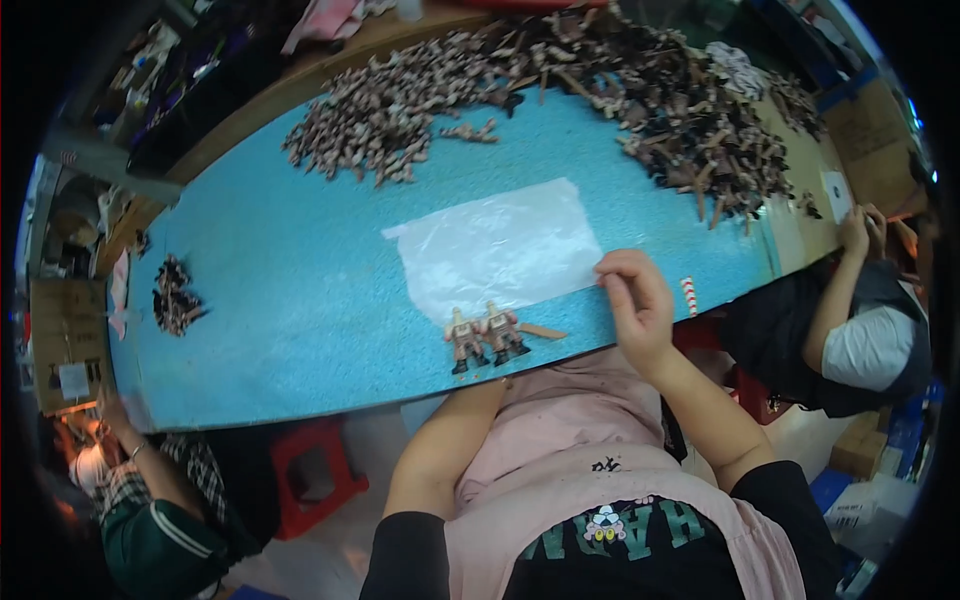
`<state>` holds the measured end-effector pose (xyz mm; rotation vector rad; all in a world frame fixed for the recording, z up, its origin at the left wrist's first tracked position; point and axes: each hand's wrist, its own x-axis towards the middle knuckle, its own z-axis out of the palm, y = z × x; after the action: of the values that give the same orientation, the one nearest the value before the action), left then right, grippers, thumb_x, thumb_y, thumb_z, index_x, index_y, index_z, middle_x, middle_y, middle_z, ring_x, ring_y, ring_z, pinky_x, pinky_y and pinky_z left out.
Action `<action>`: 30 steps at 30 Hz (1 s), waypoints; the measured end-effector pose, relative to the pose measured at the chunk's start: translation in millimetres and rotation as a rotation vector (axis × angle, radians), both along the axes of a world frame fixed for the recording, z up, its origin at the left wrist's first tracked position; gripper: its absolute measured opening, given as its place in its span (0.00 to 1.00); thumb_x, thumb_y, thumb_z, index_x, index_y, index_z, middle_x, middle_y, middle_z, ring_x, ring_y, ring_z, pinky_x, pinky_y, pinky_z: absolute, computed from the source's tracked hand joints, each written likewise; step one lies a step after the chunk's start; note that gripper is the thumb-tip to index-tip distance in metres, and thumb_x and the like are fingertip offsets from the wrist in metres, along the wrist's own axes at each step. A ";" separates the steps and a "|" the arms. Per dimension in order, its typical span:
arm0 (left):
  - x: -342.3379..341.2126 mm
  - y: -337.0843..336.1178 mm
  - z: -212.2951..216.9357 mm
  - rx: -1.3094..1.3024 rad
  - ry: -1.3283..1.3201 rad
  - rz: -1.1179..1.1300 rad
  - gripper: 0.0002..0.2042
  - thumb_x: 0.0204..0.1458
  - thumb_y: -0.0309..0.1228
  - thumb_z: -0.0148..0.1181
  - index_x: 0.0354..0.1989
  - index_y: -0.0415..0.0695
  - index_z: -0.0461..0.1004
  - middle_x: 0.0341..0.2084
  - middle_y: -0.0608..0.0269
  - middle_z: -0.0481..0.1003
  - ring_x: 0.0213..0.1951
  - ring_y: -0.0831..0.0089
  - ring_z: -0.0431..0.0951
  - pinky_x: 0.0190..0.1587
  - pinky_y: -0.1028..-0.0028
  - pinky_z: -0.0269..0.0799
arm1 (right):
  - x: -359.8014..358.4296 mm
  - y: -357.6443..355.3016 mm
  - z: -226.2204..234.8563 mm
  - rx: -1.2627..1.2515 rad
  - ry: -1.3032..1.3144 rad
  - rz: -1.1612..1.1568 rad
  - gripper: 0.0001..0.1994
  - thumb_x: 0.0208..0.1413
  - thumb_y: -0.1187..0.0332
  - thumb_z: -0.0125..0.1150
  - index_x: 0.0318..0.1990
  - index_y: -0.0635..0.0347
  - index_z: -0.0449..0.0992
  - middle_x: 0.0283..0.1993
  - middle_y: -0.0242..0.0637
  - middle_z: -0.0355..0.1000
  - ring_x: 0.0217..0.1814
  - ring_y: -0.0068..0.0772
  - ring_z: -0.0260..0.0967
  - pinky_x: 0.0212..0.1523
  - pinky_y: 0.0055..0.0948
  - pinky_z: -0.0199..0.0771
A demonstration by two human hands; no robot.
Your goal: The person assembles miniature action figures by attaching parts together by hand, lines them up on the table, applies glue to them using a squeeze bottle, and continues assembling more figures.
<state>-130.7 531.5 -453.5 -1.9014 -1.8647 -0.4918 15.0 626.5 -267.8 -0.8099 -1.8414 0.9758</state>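
My right hand (640, 298) is raised over the table at the right edge of a flat clear plastic bag (500, 245). Its thumb and forefinger are pinched together; whatever is between them is too small to make out. My left forearm (445, 440) reaches up to the table's near edge, where the hand is hidden. Just beyond that edge two small toy figures (466, 338) lie side by side, pale above with pinkish-brown legs and black boots. A thin brown strip (543, 331) lies beside them, and tiny bits are scattered by their feet.
Large heaps of small pale-and-brown figure parts (390, 110) and darker parts (710, 130) cover the blue table's (270, 270) far side. A smaller pile (175, 295) lies left; a red-and-white striped piece (689, 296) lies right. People sit at both ends. A red stool (315, 475) stands below.
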 end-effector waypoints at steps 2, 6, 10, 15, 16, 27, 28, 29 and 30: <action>9.2 17.9 5.3 0.029 -0.026 -0.043 0.13 0.56 0.32 0.48 0.39 0.35 0.73 0.41 0.45 0.74 0.32 0.52 0.74 0.42 0.57 0.68 | 0.0 -1.6 2.5 0.062 -0.033 -0.032 0.07 0.57 0.83 0.48 0.40 0.67 0.71 0.42 0.40 0.67 0.39 0.27 0.66 0.42 0.23 0.67; 16.7 43.6 15.2 0.059 -0.062 -0.101 0.13 0.56 0.32 0.47 0.39 0.35 0.73 0.41 0.44 0.74 0.32 0.52 0.74 0.42 0.57 0.68 | -4.4 -4.5 8.2 0.095 -0.053 -0.043 0.06 0.54 0.83 0.51 0.38 0.66 0.72 0.38 0.41 0.70 0.37 0.32 0.68 0.41 0.26 0.68; 20.3 57.6 19.0 0.048 -0.092 -0.112 0.13 0.56 0.32 0.47 0.39 0.35 0.73 0.41 0.44 0.74 0.32 0.51 0.74 0.42 0.57 0.68 | 0.5 -3.3 11.6 0.127 -0.084 -0.011 0.06 0.52 0.83 0.53 0.37 0.66 0.73 0.37 0.43 0.72 0.39 0.40 0.70 0.42 0.30 0.70; 28.3 55.1 8.4 -0.015 -0.158 -0.102 0.13 0.56 0.32 0.47 0.39 0.35 0.73 0.41 0.44 0.74 0.32 0.51 0.74 0.42 0.57 0.68 | 1.2 2.3 14.5 0.123 -0.117 0.020 0.07 0.50 0.84 0.53 0.36 0.66 0.73 0.37 0.44 0.72 0.39 0.41 0.71 0.41 0.30 0.70; 30.8 52.3 4.1 -0.032 -0.181 -0.090 0.13 0.56 0.32 0.47 0.39 0.35 0.73 0.41 0.44 0.74 0.32 0.51 0.74 0.42 0.57 0.68 | -1.4 3.0 12.6 0.113 -0.127 0.032 0.07 0.50 0.84 0.53 0.36 0.66 0.73 0.37 0.44 0.72 0.39 0.41 0.71 0.41 0.30 0.70; 157.7 -107.0 -22.1 -0.300 -0.688 0.651 0.13 0.57 0.32 0.47 0.39 0.35 0.73 0.40 0.43 0.74 0.33 0.50 0.74 0.43 0.57 0.68 | -7.3 -3.4 5.9 0.084 -0.156 0.025 0.06 0.61 0.80 0.47 0.40 0.68 0.72 0.41 0.37 0.69 0.38 0.23 0.65 0.42 0.21 0.66; 165.4 -114.1 -21.2 -0.302 -0.726 0.690 0.13 0.57 0.32 0.47 0.39 0.35 0.73 0.40 0.43 0.74 0.33 0.50 0.74 0.43 0.57 0.68 | -7.7 -4.2 5.2 0.086 -0.162 0.014 0.06 0.61 0.79 0.47 0.40 0.68 0.72 0.41 0.37 0.69 0.38 0.23 0.64 0.43 0.21 0.66; 168.4 -117.0 -21.0 -0.295 -0.760 0.715 0.13 0.57 0.32 0.47 0.39 0.35 0.73 0.40 0.43 0.74 0.33 0.50 0.74 0.43 0.57 0.68 | -6.9 -4.0 4.8 0.096 -0.182 0.005 0.06 0.61 0.79 0.47 0.40 0.68 0.72 0.40 0.36 0.69 0.38 0.22 0.64 0.43 0.21 0.66; 169.6 -119.2 -22.2 -0.286 -0.788 0.739 0.13 0.57 0.32 0.47 0.39 0.35 0.73 0.40 0.43 0.74 0.33 0.50 0.74 0.43 0.57 0.68 | -5.7 -3.1 2.2 0.107 -0.195 -0.006 0.06 0.62 0.79 0.47 0.40 0.68 0.72 0.40 0.35 0.69 0.38 0.22 0.64 0.43 0.20 0.65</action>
<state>38.9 412.3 -475.7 -1.0352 -3.0731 -0.8070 9.3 623.3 -265.6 -0.8700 -2.0375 0.8103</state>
